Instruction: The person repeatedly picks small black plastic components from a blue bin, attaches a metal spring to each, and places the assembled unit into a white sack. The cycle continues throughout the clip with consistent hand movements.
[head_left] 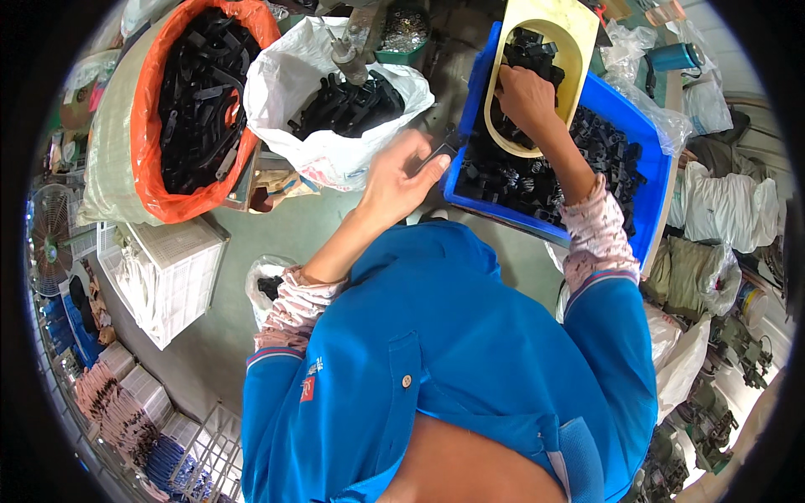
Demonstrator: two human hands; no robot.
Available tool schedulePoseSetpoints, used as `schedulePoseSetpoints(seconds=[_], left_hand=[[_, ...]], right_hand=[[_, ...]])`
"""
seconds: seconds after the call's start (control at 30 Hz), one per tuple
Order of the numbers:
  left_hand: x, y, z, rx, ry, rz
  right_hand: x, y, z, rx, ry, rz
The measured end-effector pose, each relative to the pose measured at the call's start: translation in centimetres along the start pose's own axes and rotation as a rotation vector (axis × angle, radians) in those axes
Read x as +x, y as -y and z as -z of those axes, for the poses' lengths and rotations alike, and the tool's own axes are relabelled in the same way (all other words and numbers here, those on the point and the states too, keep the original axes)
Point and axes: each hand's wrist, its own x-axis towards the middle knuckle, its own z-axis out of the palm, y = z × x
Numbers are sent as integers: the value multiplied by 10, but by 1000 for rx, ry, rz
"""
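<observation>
Blue work-shirt (453, 352) fills the lower frame, nearest the lens. Left hand (401, 180) sits between the white bag (335, 159) of black parts and the blue bin (646, 134), fingers curled around a small black part (438, 153) pinched at the fingertips. Right hand (527, 96) reaches into the cream scoop (579, 42) lying in the bin, fingers bent down among black pieces (528, 50); whether they grasp one cannot be told.

Blue shirt, floral pink undersleeves, striped cuffs
</observation>
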Motion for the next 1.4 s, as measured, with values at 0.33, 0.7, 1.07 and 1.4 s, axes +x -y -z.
schedulePoseSetpoints(seconds=[0.33, 0.7, 1.07, 1.4], left_hand=[[23, 6, 43, -37, -4, -65], [53, 10, 76, -49, 87, 11], [59, 43, 118, -132, 126, 112], [69, 47, 135, -249, 159, 35]], right_hand=[[-5, -17, 29, 231, 289, -225], [0, 76, 21, 2198, 301, -673], [29, 128, -14, 2169, 52, -742], [46, 150, -12, 1933, -81, -548]])
